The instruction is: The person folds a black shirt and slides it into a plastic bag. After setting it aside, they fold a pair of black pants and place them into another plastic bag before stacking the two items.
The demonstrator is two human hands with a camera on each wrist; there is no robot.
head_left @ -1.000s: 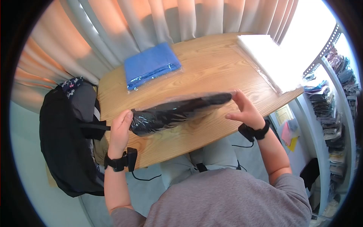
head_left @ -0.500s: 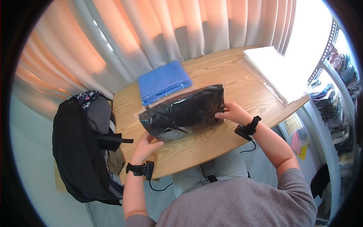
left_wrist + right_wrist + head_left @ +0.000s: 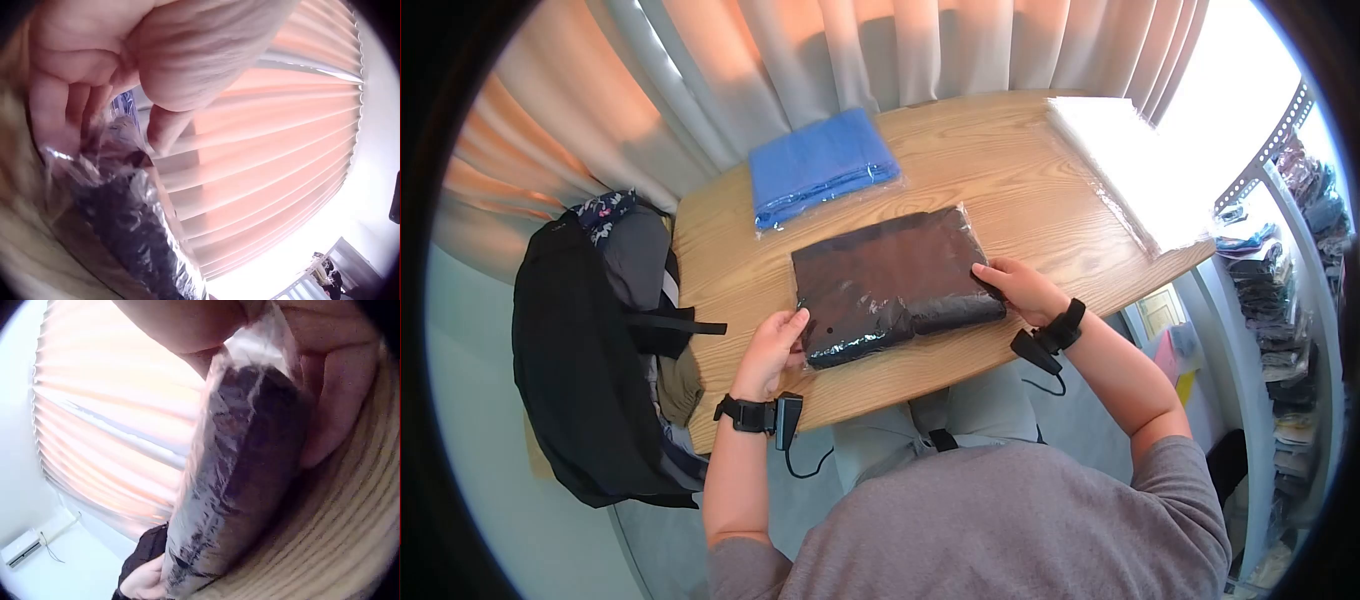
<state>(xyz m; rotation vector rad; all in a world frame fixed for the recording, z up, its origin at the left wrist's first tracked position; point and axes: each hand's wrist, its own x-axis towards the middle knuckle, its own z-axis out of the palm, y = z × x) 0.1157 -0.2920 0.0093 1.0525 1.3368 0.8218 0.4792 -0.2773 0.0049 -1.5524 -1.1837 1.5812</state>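
Observation:
A folded black garment in a clear plastic bag (image 3: 890, 285) lies nearly flat over the near half of the wooden table (image 3: 960, 150). My left hand (image 3: 772, 350) grips its left edge, thumb on top and fingers beneath. At the opposite edge my right hand (image 3: 1022, 290) pinches the bag the same way. The left wrist view shows the crinkled plastic (image 3: 125, 206) between thumb and fingers. In the right wrist view, the bag's thick folded side (image 3: 244, 444) sits between the right thumb and fingers, close over the wood.
Behind the bag lies a blue folded bagged cloth (image 3: 825, 165). A stack of clear plastic bags (image 3: 1135, 175) rests at the table's right end. An open black bag of clothes (image 3: 590, 360) stands left of the table. Shelves of packed garments (image 3: 1270, 310) stand at the right; curtains (image 3: 880, 50) hang behind.
The bagged black garment, first seen edge-on and raised, then tilted, has come down flat with its broad face up. My right hand, loosely spread at first, now pinches its right edge.

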